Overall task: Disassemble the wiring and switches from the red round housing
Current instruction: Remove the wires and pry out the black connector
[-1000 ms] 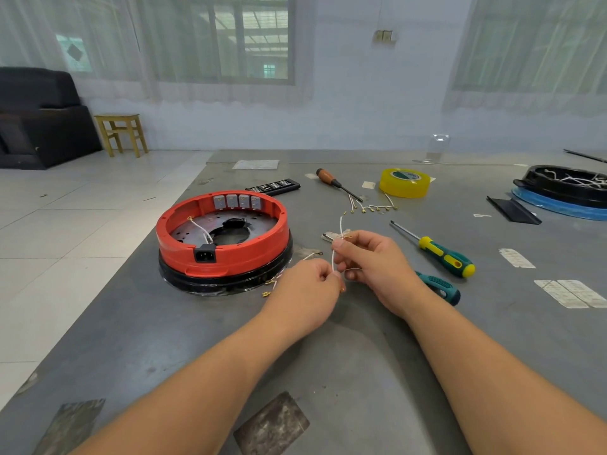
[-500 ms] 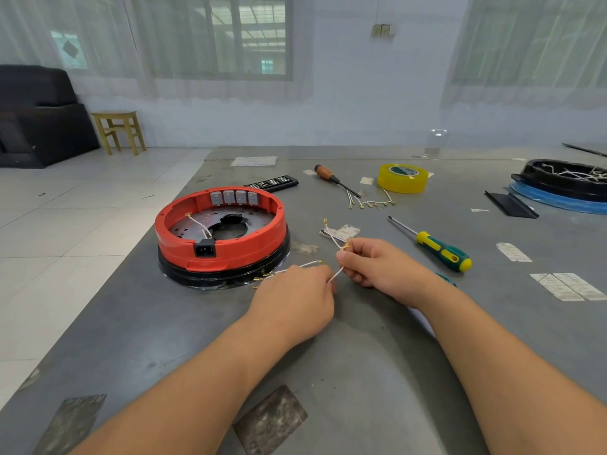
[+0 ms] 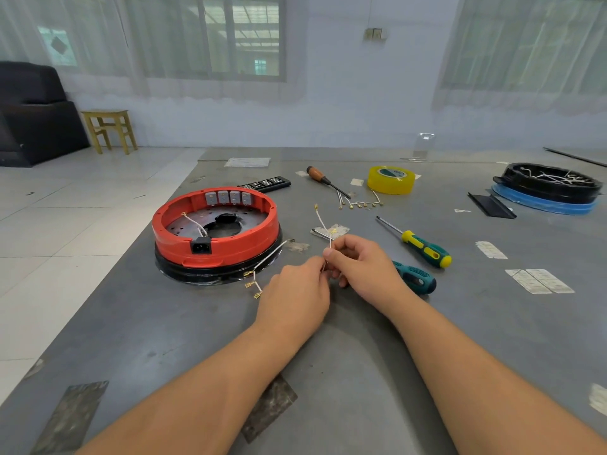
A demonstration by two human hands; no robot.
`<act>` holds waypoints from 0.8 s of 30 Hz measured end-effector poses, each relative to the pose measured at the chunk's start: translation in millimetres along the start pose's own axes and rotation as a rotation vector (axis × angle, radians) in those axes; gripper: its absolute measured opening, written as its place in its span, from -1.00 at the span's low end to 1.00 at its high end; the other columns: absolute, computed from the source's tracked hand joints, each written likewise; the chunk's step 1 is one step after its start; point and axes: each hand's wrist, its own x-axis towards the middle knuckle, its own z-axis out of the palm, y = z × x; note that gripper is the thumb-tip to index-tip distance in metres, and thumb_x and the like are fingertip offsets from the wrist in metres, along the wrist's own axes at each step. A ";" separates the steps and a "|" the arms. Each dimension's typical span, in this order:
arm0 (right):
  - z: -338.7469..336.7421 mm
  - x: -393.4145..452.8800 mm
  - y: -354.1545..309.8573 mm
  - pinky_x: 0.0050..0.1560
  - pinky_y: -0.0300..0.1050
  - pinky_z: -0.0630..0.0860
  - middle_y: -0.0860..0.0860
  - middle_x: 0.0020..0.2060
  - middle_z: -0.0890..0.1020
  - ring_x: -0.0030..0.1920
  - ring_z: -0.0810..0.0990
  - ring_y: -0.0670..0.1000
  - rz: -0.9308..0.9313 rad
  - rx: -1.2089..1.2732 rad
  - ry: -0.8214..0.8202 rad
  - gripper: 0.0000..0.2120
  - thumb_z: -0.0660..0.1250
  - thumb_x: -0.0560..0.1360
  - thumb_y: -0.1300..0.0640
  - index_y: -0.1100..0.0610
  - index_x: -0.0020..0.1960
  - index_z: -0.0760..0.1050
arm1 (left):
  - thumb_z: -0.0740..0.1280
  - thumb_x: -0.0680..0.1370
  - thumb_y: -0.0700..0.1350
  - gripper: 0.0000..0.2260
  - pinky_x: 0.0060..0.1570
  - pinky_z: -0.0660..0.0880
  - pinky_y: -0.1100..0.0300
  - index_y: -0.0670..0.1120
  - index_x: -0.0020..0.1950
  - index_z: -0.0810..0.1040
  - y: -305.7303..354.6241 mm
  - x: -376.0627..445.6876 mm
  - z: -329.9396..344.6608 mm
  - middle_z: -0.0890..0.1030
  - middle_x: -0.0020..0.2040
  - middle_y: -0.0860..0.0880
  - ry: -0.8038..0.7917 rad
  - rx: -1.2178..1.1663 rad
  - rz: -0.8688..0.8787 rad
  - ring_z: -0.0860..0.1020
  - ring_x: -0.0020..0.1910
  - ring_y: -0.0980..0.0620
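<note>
The red round housing (image 3: 216,244) sits on a black base left of centre on the grey table. Several grey switches (image 3: 228,197) line its far inner wall, a black power socket (image 3: 200,247) sits in its near wall, and one white wire (image 3: 194,223) lies inside. Just right of it, my left hand (image 3: 295,297) and my right hand (image 3: 361,267) meet and pinch a bundle of thin white wires (image 3: 323,224) with brass terminals. One end sticks up above my right thumb; other ends (image 3: 254,280) trail left toward the housing.
A green-yellow screwdriver (image 3: 423,247) and a dark green handle (image 3: 415,277) lie right of my hands. Farther back are loose wires (image 3: 359,202), a wooden-handled screwdriver (image 3: 323,180), yellow tape (image 3: 391,179), a black switch strip (image 3: 265,183) and a black round housing (image 3: 548,183) on a blue ring.
My hands have turned the wire bundle: the end above my right hand swung from upright to leaning left, and the terminal ends on the left spread out toward the housing.
</note>
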 end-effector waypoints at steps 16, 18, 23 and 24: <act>-14.7 18.8 -12.2 -0.23 -0.20 0.63 -0.06 -0.31 0.70 -0.29 0.68 -0.11 -0.108 -0.053 0.341 -0.87 0.29 0.66 0.12 -0.03 -0.06 0.53 | 0.36 0.64 -0.05 -0.76 0.28 0.35 0.03 -0.05 0.27 0.68 1.5 6.3 -9.3 0.73 0.11 -0.05 0.353 0.070 0.314 0.61 0.28 -0.12; -21.6 26.6 -12.9 -0.20 -0.19 0.61 -0.04 -0.30 0.69 -0.29 0.67 -0.12 -0.130 -0.046 0.394 -0.88 0.29 0.66 0.12 -0.02 -0.04 0.53 | 0.43 0.60 -0.11 -0.74 0.43 0.27 -0.01 -0.05 0.28 0.69 -3.2 10.7 -10.1 0.68 0.29 -0.04 0.503 0.054 0.341 0.48 0.48 -0.15; -29.7 51.7 -14.1 -0.15 -0.11 0.63 -0.01 -0.27 0.68 -0.30 0.63 -0.08 -0.150 -0.046 0.440 -0.84 0.29 0.66 0.13 -0.03 -0.08 0.53 | 0.41 0.62 -0.17 -0.47 0.62 0.09 -0.02 0.02 0.58 0.40 -8.4 34.1 -9.6 0.17 0.69 -0.10 0.517 -0.268 0.194 0.11 0.66 -0.19; -30.3 57.0 -13.9 -0.15 -0.11 0.63 -0.02 -0.28 0.67 -0.31 0.62 -0.09 -0.148 -0.045 0.446 -0.84 0.29 0.66 0.13 -0.03 -0.08 0.53 | 0.40 0.63 -0.19 -0.43 0.62 0.16 -0.01 0.01 0.61 0.33 -7.4 39.5 -8.0 0.18 0.67 -0.11 0.455 -0.418 0.127 0.20 0.63 -0.19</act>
